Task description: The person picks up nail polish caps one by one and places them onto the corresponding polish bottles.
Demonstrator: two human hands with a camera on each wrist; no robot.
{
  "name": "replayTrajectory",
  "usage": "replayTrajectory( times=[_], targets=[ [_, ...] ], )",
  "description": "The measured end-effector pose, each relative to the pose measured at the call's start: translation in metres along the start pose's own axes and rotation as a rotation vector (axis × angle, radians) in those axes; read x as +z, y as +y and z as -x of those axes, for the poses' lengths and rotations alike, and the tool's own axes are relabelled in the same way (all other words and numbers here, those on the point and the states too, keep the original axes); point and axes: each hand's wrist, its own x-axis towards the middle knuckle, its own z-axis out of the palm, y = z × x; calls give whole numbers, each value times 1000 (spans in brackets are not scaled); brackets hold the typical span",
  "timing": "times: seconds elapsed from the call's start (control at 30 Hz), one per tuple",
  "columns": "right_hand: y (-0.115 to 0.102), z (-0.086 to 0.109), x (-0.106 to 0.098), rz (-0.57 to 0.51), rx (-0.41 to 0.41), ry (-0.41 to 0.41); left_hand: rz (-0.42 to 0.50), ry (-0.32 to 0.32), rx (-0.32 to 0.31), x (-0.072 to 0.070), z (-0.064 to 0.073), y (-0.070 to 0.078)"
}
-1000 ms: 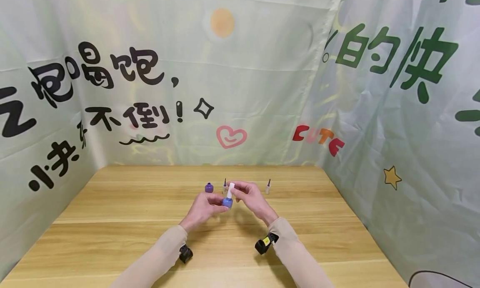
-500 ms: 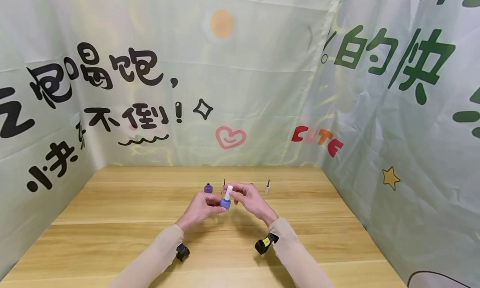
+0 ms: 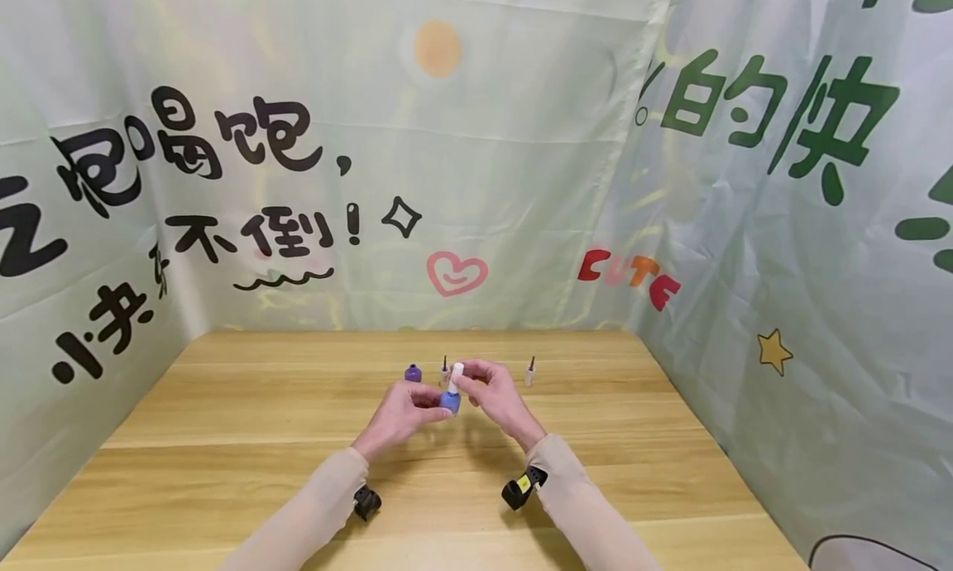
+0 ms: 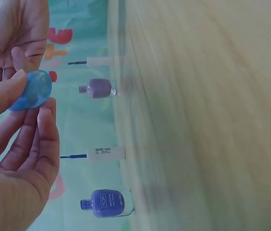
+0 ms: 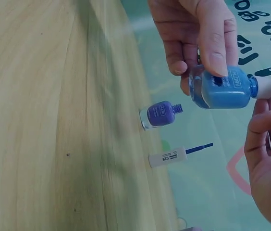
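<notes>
My left hand (image 3: 402,414) pinches a blue nail polish bottle (image 5: 227,91) between thumb and fingers, above the table. With thumb and fingers, my right hand (image 3: 500,395) grips the white cap (image 3: 456,377) on top of that bottle. Seen from the right wrist, part of the bottle's threaded neck shows below the cap. Behind the hands stands an uncapped purple polish bottle (image 4: 109,203), beside a white brush cap (image 4: 105,154) standing brush up. Farther right are an uncapped mauve bottle (image 4: 99,89), hidden in the head view, and another upright brush cap (image 3: 530,376).
The wooden table (image 3: 298,439) runs back to a printed cloth backdrop (image 3: 521,182), with more cloth on both sides. Each wrist wears a black camera, such as the right one (image 3: 519,490).
Bottle and cap dipped slightly left, then came back right and up a little. My right fingers have shifted around the cap. The left hand keeps its hold on the bottle.
</notes>
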Motion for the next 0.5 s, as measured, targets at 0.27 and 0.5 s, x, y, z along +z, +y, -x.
replayTrajectory(
  times=[0.27, 0.5],
  targets=[
    [-1, -2, 2, -12, 27, 73, -6, 20, -7, 2, 0, 5],
    [-4, -1, 5, -17, -17, 77, 5, 22, 12, 3, 0, 4]
  ],
)
